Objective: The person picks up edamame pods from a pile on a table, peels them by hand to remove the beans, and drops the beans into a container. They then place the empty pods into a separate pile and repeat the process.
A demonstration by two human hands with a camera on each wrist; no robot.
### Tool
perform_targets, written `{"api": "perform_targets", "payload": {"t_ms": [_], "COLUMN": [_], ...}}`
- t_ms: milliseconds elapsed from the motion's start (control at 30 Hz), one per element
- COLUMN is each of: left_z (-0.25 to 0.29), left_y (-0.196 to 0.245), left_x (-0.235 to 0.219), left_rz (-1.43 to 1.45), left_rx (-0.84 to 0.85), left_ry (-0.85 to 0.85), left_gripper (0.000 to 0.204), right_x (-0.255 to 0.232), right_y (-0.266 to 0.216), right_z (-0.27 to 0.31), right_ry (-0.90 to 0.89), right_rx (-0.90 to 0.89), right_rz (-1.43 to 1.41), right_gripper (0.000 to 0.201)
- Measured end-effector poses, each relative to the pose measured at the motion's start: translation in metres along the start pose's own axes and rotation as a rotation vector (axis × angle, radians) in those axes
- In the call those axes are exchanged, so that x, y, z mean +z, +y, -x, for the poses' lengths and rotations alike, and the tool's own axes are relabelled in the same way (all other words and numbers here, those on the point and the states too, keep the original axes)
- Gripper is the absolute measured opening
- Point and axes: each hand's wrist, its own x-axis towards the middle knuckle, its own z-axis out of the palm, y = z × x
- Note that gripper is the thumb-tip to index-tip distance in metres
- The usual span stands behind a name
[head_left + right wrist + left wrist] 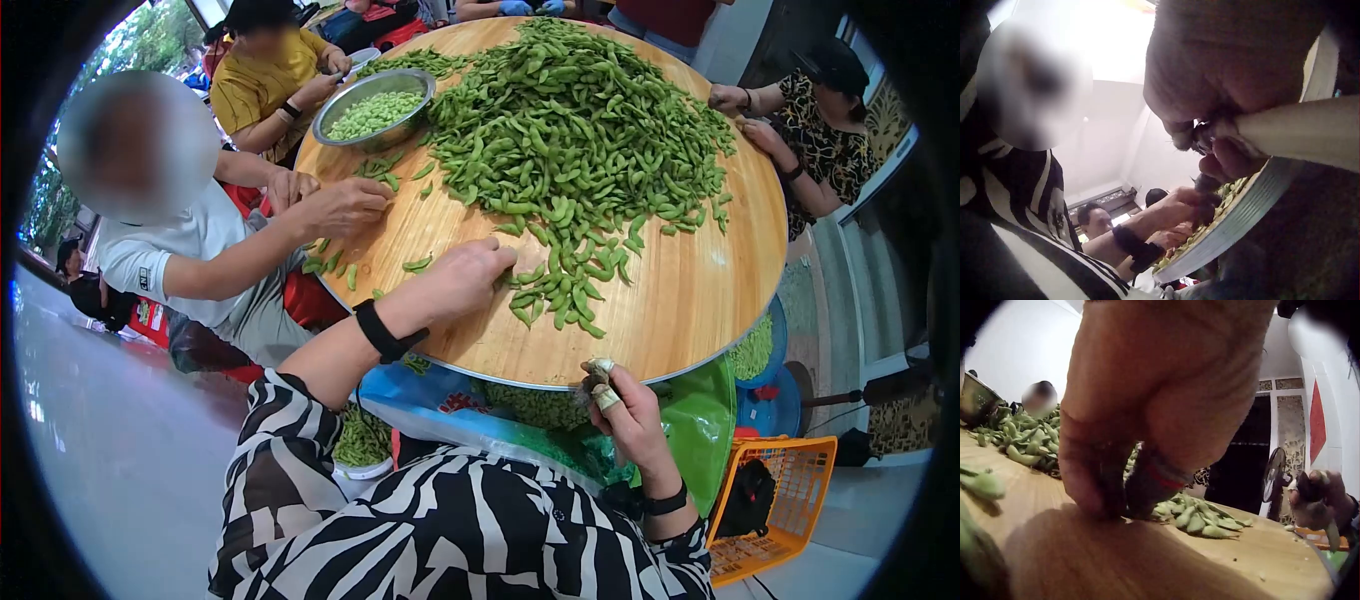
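A big heap of green soybean pods point(570, 120) covers the middle of the round wooden table point(690, 300). My left hand point(455, 285) reaches over the tabletop to the near edge of the heap. Its fingertips point down at the wood, beside several pods point(1204, 522) in the left wrist view; what lies between them is hidden. At the table's near edge, my right hand point(635, 415) is curled with thumb and fingers together. It grips a long pale piece point(1304, 131) that sticks out of the fist. Whitish, dark-stained wraps point(605, 396) show at its fingertips.
A metal bowl point(375, 108) of shelled beans stands at the back left. Other people sit around the table, one with hands point(340, 205) close to my left arm. Below the edge are a green bag point(705, 410), blue tubs point(775, 400) and an orange basket point(815, 490).
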Motion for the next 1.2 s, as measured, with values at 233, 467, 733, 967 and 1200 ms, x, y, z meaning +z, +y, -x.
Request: {"api": "perform_targets", "payload": {"t_ms": [233, 467, 733, 967, 1200], "left_z": [0.009, 0.011, 0.007, 0.013, 0.02], "left_y": [0.001, 0.0, 0.004, 0.012, 0.024], "left_x": [-0.017, -0.004, 0.008, -0.004, -0.008], "left_rz": [0.076, 0.04, 0.034, 0.216, 0.505], "left_rx": [-0.096, -0.119, -0.124, -0.132, -0.185], "left_ry": [-0.109, 0.001, 0.109, 0.31, 0.195], "left_gripper": [0.024, 0.023, 0.027, 0.03, 0.022], "right_x": [0.002, 0.002, 0.005, 0.008, 0.009], "right_y": [0.001, 0.003, 0.0, 0.003, 0.0], "right_z": [-0.003, -0.003, -0.005, -0.006, -0.01], "right_ry": [-0.065, -0.063, -0.059, -0.006, -0.007], "right_rx": [0.024, -0.004, 0.013, -0.034, 0.053], "right_rz": [0.012, 0.035, 0.026, 0.017, -0.124], "right_gripper": [0.031, 0.031, 0.031, 0.03, 0.033]}}
